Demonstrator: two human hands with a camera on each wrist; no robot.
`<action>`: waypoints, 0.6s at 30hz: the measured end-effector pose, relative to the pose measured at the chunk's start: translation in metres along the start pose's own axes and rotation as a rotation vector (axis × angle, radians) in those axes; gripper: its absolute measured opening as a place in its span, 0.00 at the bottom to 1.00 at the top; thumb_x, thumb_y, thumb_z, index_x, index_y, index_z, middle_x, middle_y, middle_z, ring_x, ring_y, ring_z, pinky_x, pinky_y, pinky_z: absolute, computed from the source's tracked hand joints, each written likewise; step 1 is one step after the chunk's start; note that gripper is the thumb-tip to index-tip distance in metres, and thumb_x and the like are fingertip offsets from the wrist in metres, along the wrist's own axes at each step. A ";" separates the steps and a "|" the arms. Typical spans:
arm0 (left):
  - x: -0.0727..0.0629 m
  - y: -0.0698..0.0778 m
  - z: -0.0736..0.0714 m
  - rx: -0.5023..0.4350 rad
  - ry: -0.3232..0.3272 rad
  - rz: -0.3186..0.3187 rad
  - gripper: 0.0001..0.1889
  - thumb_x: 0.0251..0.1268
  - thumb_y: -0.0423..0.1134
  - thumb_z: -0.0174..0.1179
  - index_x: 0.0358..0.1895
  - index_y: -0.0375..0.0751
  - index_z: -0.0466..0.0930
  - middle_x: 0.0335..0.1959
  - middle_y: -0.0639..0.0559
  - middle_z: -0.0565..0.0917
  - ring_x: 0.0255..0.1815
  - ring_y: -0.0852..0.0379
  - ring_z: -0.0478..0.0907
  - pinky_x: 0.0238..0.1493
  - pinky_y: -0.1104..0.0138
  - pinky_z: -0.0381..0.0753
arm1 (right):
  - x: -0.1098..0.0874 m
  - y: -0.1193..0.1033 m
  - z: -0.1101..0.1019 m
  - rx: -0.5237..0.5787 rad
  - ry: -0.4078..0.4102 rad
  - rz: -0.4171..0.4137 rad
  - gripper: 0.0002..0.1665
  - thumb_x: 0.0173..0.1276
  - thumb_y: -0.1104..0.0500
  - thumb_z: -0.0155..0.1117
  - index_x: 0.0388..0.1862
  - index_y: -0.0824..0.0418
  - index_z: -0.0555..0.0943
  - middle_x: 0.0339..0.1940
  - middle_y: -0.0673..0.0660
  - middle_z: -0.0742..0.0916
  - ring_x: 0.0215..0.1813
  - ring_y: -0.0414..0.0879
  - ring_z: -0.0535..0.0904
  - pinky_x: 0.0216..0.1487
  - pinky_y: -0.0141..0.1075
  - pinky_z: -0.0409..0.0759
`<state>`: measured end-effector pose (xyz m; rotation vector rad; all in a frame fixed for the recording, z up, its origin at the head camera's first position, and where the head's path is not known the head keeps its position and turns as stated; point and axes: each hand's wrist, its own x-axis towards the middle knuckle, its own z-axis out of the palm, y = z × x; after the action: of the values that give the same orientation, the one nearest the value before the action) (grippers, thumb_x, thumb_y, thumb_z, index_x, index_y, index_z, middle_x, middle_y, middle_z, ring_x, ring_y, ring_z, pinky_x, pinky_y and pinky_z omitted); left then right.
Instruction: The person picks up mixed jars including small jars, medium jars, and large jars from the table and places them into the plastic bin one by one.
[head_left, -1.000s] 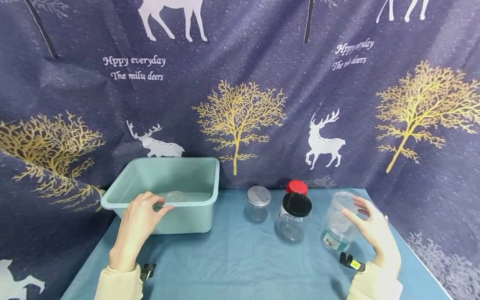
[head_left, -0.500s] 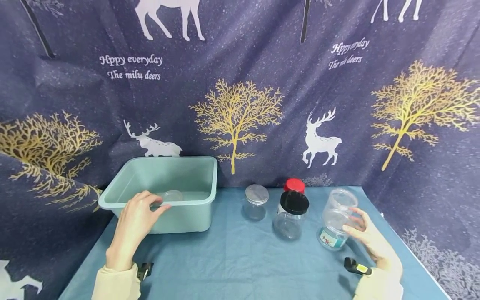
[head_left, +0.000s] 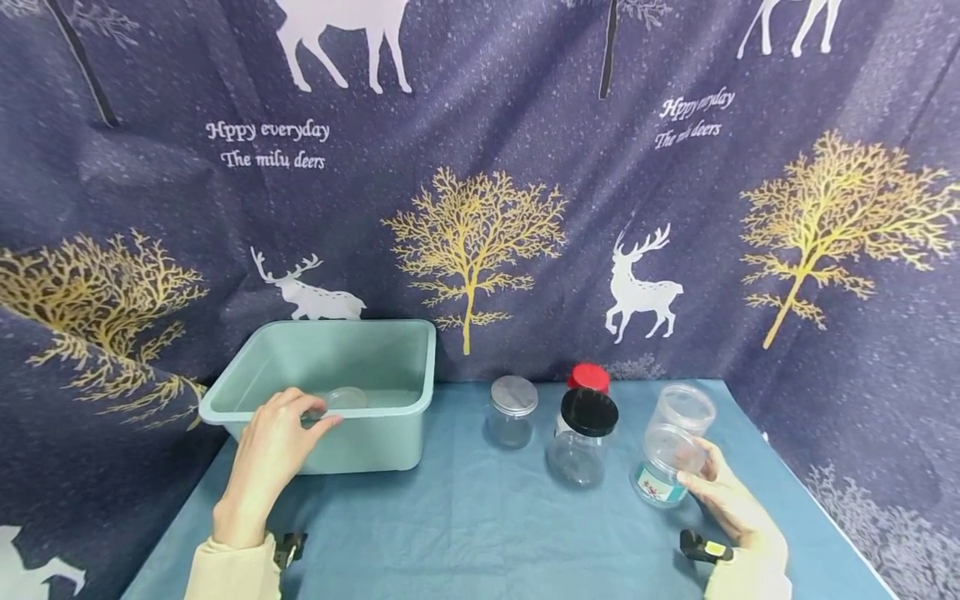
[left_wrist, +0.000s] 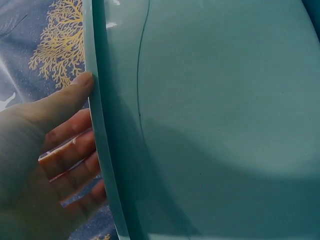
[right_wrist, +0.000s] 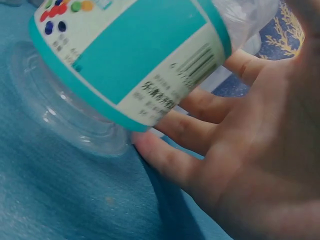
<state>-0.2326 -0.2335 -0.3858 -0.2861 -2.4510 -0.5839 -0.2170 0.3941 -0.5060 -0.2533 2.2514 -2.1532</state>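
Note:
My right hand [head_left: 733,498] holds a clear plastic jar [right_wrist: 145,55] with a teal-and-white label, its thumb on the near side and the fingers round the far side. In the right wrist view the jar's clear base is close to the blue cloth; I cannot tell whether it touches. Just behind stands another clear jar [head_left: 684,405]. My left hand [head_left: 277,450] grips the front rim of a green plastic bin [head_left: 386,440], thumb outside and the other fingers behind the wall. Inside the bin a clear round item [head_left: 347,398] partly shows.
Mid-table stand a jar with a silver lid [head_left: 513,397] and one with a black lid [head_left: 589,412]. Behind the latter a red lid [head_left: 590,377] shows. A blue cloth [head_left: 465,533] covers the table, and a patterned curtain [head_left: 525,125] hangs behind it.
My right hand has come down and toward me, from beside the upper part of the jars to a hold on the labelled jar. The left hand stays at the bin's rim.

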 end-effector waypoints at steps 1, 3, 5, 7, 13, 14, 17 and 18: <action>0.000 0.000 0.000 0.002 0.003 -0.002 0.13 0.51 0.44 0.75 0.35 0.41 0.87 0.33 0.50 0.81 0.35 0.43 0.78 0.33 0.48 0.75 | 0.001 0.002 0.000 0.008 -0.008 -0.014 0.36 0.70 0.69 0.57 0.67 0.49 0.51 0.58 0.50 0.72 0.57 0.33 0.73 0.52 0.24 0.71; 0.000 0.000 -0.001 0.000 0.005 -0.005 0.13 0.51 0.44 0.75 0.36 0.41 0.87 0.33 0.50 0.81 0.35 0.43 0.78 0.34 0.47 0.75 | 0.003 0.004 0.001 0.012 -0.014 -0.037 0.36 0.70 0.71 0.57 0.67 0.49 0.52 0.58 0.46 0.75 0.57 0.33 0.73 0.53 0.24 0.70; -0.001 0.000 -0.001 -0.003 0.004 -0.009 0.13 0.51 0.44 0.75 0.36 0.41 0.87 0.34 0.50 0.81 0.35 0.43 0.78 0.34 0.47 0.75 | 0.003 0.005 0.000 0.008 -0.025 -0.050 0.36 0.70 0.71 0.56 0.68 0.50 0.52 0.58 0.45 0.75 0.59 0.32 0.73 0.54 0.23 0.69; -0.001 0.000 -0.002 -0.004 0.000 -0.012 0.13 0.51 0.44 0.75 0.36 0.41 0.87 0.34 0.50 0.81 0.35 0.43 0.78 0.35 0.47 0.75 | 0.003 0.005 0.000 0.001 -0.039 -0.049 0.37 0.71 0.70 0.55 0.70 0.49 0.52 0.59 0.45 0.75 0.60 0.32 0.72 0.54 0.23 0.68; -0.002 -0.001 0.000 0.003 -0.011 -0.016 0.13 0.51 0.44 0.75 0.36 0.42 0.87 0.33 0.50 0.81 0.35 0.44 0.78 0.34 0.48 0.76 | 0.000 0.002 -0.002 -0.003 -0.081 -0.023 0.36 0.73 0.68 0.54 0.72 0.50 0.51 0.62 0.47 0.74 0.61 0.33 0.71 0.55 0.24 0.68; -0.002 -0.001 0.000 0.002 -0.009 -0.014 0.13 0.51 0.44 0.75 0.36 0.42 0.87 0.33 0.50 0.81 0.35 0.44 0.78 0.34 0.48 0.76 | 0.000 0.002 -0.003 0.003 -0.083 -0.022 0.35 0.73 0.69 0.53 0.72 0.50 0.52 0.62 0.47 0.75 0.61 0.33 0.72 0.55 0.25 0.69; -0.002 -0.001 0.000 0.001 -0.002 -0.007 0.13 0.51 0.44 0.75 0.35 0.42 0.87 0.33 0.50 0.82 0.35 0.44 0.78 0.33 0.48 0.75 | -0.001 -0.001 -0.006 0.026 -0.107 -0.038 0.33 0.74 0.69 0.49 0.72 0.50 0.54 0.61 0.45 0.76 0.60 0.34 0.73 0.55 0.28 0.72; -0.001 -0.001 0.000 0.001 0.001 -0.005 0.13 0.51 0.44 0.75 0.35 0.42 0.87 0.33 0.50 0.81 0.35 0.44 0.78 0.33 0.48 0.75 | -0.002 -0.002 -0.007 0.036 -0.110 -0.051 0.32 0.75 0.70 0.48 0.72 0.50 0.55 0.60 0.44 0.77 0.59 0.35 0.74 0.55 0.29 0.73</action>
<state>-0.2319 -0.2344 -0.3868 -0.2791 -2.4512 -0.5850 -0.2159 0.4012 -0.5036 -0.4222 2.1687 -2.1439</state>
